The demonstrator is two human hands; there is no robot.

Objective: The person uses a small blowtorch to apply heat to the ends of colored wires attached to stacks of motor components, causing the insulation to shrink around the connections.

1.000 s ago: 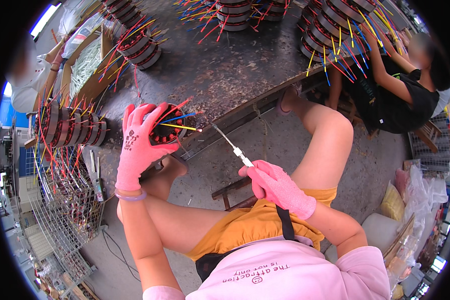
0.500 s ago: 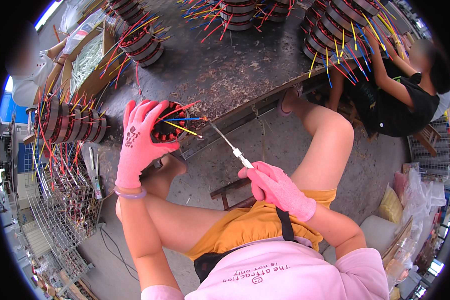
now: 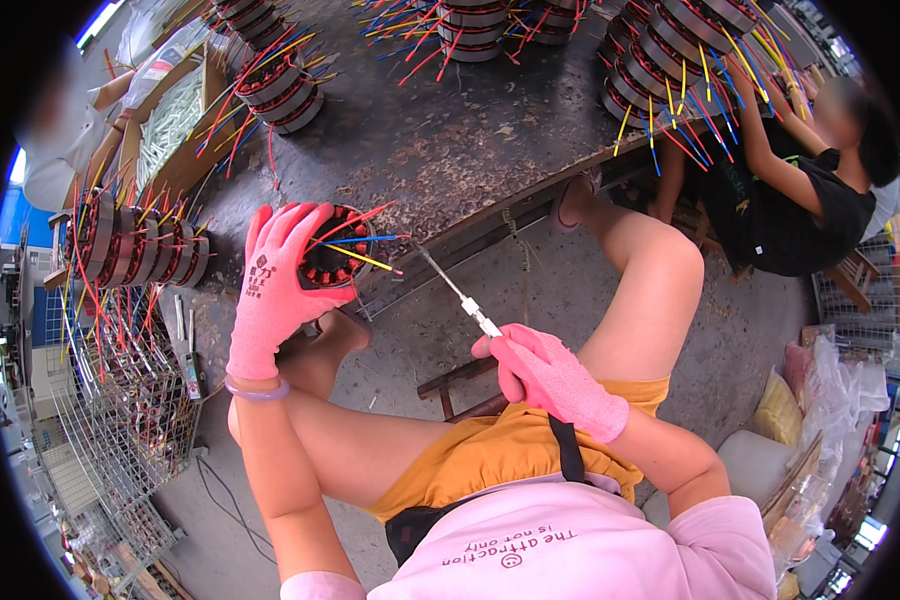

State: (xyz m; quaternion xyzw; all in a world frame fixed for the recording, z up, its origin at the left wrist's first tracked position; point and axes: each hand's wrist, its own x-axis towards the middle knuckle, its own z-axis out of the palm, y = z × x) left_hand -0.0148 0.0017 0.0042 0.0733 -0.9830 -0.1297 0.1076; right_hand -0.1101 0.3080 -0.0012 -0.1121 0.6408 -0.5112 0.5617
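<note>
Pink-gloved, the left hand [image 3: 282, 285] clasps a wound ring [image 3: 332, 273], fingers spread; the right hand [image 3: 545, 370] grips a slim tool [image 3: 478, 314] just short of free-ended leads [image 3: 368, 240]. Whether any end's finished, I can't tell; stacked rings [image 3: 140, 245] lie left of both.

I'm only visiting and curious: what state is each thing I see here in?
Left hand: gloved, gripping the metal ring
Metal ring: held, partly hidden
Ring's wires: sticking out, ends fanned apart
Right hand: gloved, closed around the tool
Tool: held, tip near the wire ends; contact unclear
Ring stack at left: piled together
Box: open, filled with white tubes
Bracelet: worn on the left wrist
</note>
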